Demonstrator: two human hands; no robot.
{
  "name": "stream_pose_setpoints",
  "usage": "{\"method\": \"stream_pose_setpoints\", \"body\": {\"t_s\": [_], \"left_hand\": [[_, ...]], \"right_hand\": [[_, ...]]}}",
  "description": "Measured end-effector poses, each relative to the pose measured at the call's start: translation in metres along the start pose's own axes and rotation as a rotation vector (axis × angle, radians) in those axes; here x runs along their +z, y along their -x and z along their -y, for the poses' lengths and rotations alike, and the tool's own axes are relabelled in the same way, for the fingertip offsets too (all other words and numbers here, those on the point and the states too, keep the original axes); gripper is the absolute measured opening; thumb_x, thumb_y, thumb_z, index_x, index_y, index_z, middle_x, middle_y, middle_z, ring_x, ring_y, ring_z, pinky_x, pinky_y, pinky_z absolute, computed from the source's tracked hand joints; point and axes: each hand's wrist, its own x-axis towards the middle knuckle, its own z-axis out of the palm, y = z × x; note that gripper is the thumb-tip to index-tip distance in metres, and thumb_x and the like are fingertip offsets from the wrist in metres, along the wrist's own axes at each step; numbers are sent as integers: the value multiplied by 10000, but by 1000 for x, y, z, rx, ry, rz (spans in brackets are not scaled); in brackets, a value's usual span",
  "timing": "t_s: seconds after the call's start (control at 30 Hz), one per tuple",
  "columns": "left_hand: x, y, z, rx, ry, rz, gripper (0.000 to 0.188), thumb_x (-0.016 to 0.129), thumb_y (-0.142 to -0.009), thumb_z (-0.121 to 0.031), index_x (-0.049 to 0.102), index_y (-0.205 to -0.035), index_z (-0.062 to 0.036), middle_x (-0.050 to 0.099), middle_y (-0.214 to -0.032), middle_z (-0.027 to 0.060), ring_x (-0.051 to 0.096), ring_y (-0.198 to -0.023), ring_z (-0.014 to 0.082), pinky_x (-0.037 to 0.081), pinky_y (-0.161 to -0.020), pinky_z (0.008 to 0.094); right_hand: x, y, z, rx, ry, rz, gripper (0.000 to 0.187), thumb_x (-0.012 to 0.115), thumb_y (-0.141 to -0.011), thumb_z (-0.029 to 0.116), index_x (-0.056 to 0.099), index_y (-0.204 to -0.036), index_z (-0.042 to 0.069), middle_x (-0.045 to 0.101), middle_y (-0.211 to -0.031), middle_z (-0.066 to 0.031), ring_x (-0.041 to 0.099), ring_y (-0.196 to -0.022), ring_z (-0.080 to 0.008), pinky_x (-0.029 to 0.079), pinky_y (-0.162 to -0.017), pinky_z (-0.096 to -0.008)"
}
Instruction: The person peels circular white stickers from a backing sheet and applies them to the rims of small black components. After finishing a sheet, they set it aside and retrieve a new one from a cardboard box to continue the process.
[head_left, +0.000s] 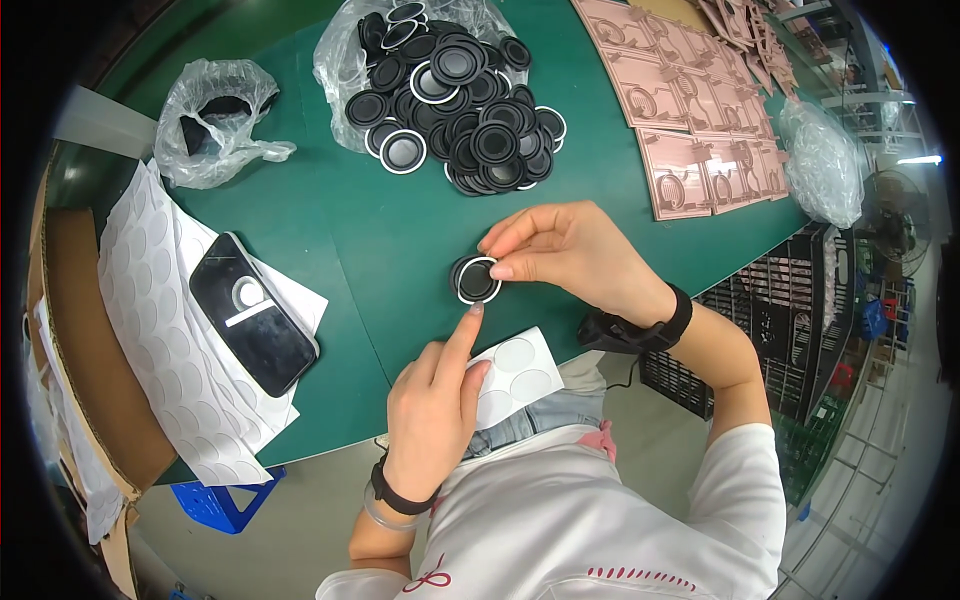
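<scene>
On the green table in front of me lies a small black round cap with a white ring, overlapping another dark disc at its left. My right hand pinches the ringed cap's upper right edge between thumb and fingers. The index fingertip of my left hand touches its lower edge. Between the left thumb and the curled fingers is a white sheet of round stickers, which reaches over the table's near edge. The tips of the curled left fingers are hidden.
Black round caps, some white-rimmed, are heaped on a clear plastic bag at the back. Pink moulded panels lie at the far right beside a wrapped bundle. A phone rests on sticker sheets at left, near a crumpled bag and a cardboard box.
</scene>
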Motion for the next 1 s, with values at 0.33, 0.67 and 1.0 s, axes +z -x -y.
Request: {"method": "stream_pose_setpoints", "body": {"t_s": [0.33,0.67,1.0], "left_hand": [[3,0,4,43,9,-14,574,657,-887,-91,472,-1429,-116,515,-749,107,527,-610,271,452,-574,394],[2,-1,0,-7,-32,-4,655,668,-855,-26,417,-1459,-54,590,-791,107,574,-648,243,479,-605,340],[3,-4,-1,-37,-64,0,734,671,-854,-39,330,-1505,-43,599,-781,99,581,-635,239,487,-609,339]], "right_hand": [[1,1,-5,-234,238,-23,341,765,-774,-46,617,-1079,-11,630,-1128,-77,623,-998,-143,520,-880,-283],[6,2,-1,-418,429,74,471,806,-741,-4,585,-1153,49,627,-1087,-25,575,-887,-122,489,-794,-262],[4,-6,-3,-386,431,114,428,812,-738,24,603,-1110,41,645,-1057,-32,596,-887,-135,517,-802,-281]]}}
